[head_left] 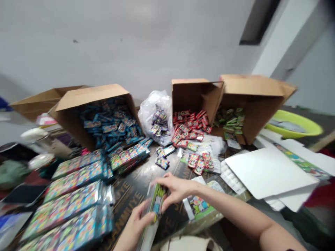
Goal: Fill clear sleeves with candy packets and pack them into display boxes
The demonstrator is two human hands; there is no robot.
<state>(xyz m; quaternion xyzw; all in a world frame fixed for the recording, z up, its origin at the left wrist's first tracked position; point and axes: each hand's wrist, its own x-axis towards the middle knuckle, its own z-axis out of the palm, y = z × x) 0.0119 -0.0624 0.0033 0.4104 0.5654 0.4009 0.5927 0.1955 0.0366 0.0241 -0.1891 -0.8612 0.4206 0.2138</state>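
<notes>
My left hand (pixel 136 223) is closed around a long clear plastic bag (pixel 149 234) just above the dark table. Green and yellow printed packets (pixel 158 198) show at the upper end of this bag. From the right, my right hand (pixel 176 190) grips those packets between thumb and fingers. Whether they are fully inside the plastic is hard to tell. Beyond my hands lie a few loose purple packets (pixel 163 157). Close to my right forearm is a flat printed green sheet or bag (pixel 201 205), partly hidden by the arm.
Rows of filled clear bags (pixel 68 205) cover the left side. Cardboard boxes on their sides hold blue packets (pixel 112 122), red packets (pixel 190 123) and green packets (pixel 232 120). A white plastic bag (pixel 146 113) stands between them. White card sheets (pixel 269 170) and a lime basin (pixel 306 127) are right.
</notes>
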